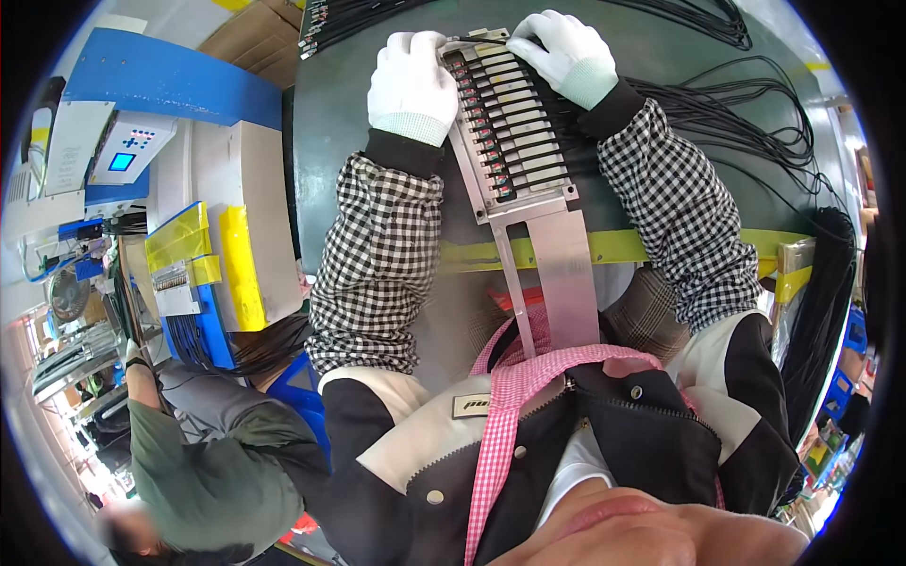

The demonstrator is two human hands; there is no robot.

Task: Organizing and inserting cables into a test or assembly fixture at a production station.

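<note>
A long metal fixture (465, 174) lies on the green table, with several black cables (533, 129) set side by side across its slots. Small red and metallic cable ends line its left side. At the fixture's far end, my white-gloved left hand (412, 87) has its fingers closed around the left end of a black cable (475, 40). That cable's tip is hidden by the glove. My right hand (566, 58), also gloved, pinches the same cable near the far right corner of the fixture. From the near end, a flat metal plate (563, 274) stretches toward my lap.
Loose black cables (727, 118) spread over the table (330, 141) to my right, and a bundle (363, 28) lies at the far left. A blue and white machine (170, 94) stands on the left. Below it, another person (212, 462) sits working.
</note>
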